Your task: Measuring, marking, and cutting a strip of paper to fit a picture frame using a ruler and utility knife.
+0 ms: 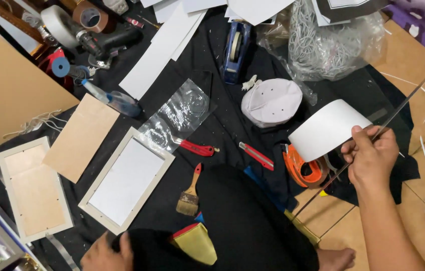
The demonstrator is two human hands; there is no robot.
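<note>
My right hand (371,156) is raised at the right and pinches a curved white sheet of paper (326,129) together with a thin clear pane seen edge-on (403,103) that runs diagonally up to the right. My left hand (106,253) rests low at the bottom left on black cloth, next to a white picture frame (97,178) lying face down; whether it grips anything I cannot tell. My knee in black fabric fills the bottom centre.
On the black cloth (222,125) lie a paintbrush (190,194), two red cutters (255,154), an orange tape dispenser (302,168), a blue tape dispenser (234,50), a white cap (271,102), a second frame (32,188), brown boards (79,135), a glue bottle (112,99) and tape rolls (89,17).
</note>
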